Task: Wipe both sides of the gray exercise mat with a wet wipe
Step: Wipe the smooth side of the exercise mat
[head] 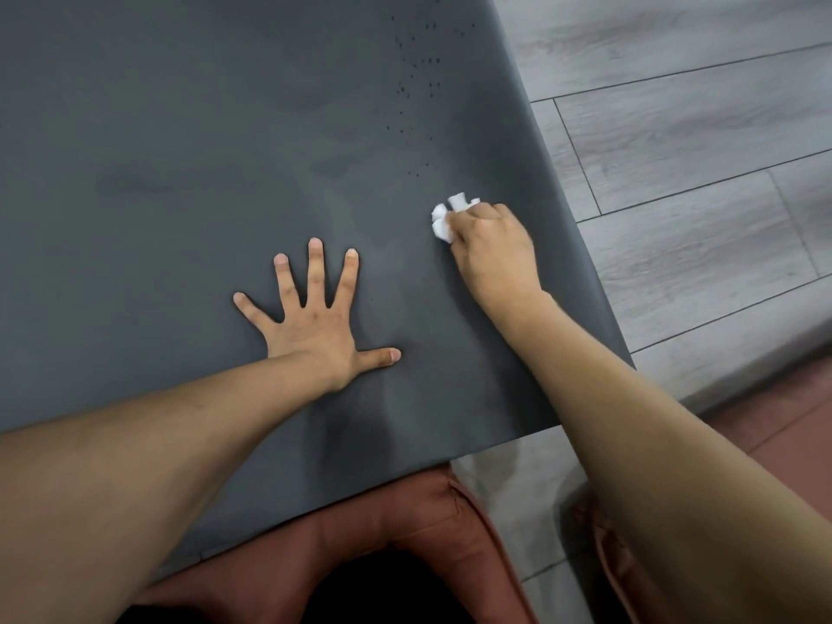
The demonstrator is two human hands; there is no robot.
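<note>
The gray exercise mat (189,141) lies flat on the floor and fills most of the view; its near edge and right edge show. Darker damp streaks cross its middle. My left hand (315,326) presses flat on the mat with fingers spread wide. My right hand (495,249) grips a bunched white wet wipe (443,218) and holds it against the mat near the right edge. Only the part of the wipe that sticks out past the fingers shows.
Gray wood-look floor planks (698,141) lie to the right of the mat. My knees in reddish-brown trousers (405,524) sit at the mat's near edge. A pattern of small dark dots (418,74) marks the mat's far right part.
</note>
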